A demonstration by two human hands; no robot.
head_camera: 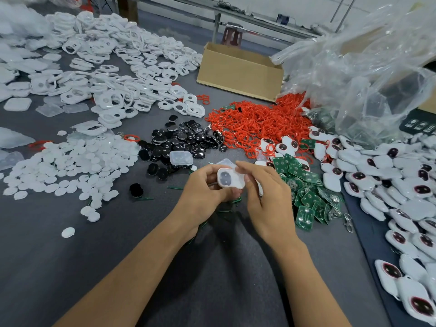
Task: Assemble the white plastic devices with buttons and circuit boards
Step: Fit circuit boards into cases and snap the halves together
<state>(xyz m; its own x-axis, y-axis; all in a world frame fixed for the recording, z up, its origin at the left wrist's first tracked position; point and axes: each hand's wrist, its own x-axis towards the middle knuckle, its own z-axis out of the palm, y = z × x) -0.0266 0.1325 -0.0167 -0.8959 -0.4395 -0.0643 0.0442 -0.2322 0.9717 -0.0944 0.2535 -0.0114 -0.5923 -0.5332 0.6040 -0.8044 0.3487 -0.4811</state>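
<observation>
Head view. Item: white shell [230, 178], held above the table [118, 244]. My left hand [203, 194] cradles it and my right hand [266, 197] pinches its right end, hands together. I'd seat parts squarely and press evenly. Circuit boards [306, 194] lie just right.

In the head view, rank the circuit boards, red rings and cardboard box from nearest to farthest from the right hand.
From the right hand:
1. circuit boards, just to its right.
2. red rings, beyond it on the table.
3. cardboard box, far back.
</observation>
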